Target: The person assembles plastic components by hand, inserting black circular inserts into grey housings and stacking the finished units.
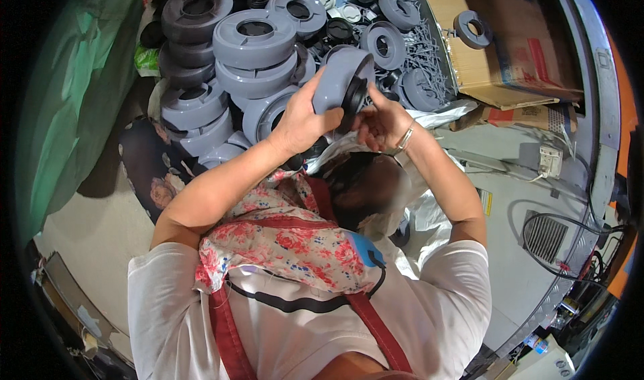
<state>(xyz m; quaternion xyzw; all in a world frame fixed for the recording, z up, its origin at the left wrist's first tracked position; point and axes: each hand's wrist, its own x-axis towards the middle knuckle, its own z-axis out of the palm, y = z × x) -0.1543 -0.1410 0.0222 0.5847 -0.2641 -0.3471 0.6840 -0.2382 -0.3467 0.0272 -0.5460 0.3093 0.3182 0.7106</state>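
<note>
A grey round plastic part [333, 83] is tilted up in front of me, with a black round insert [355, 98] at its middle. My left hand [303, 116] is closed around its left side, thumb along the near rim. On the other side my right hand [384, 122] has curled fingers, its thumb against the black insert's side; the fingertips are partly hidden. Just beyond my hands stand stacks of similar grey round parts [253, 39], several high. More grey parts [384, 46] lie loose to the right of them.
Black round caps [339, 30] and a heap of thin grey strips [426, 51] lie at the back. An open cardboard box [500, 71] at the far right holds a grey ring [473, 30]. White plastic sheeting [422, 219] lies below my right arm; a socket [550, 160] and cables are at right.
</note>
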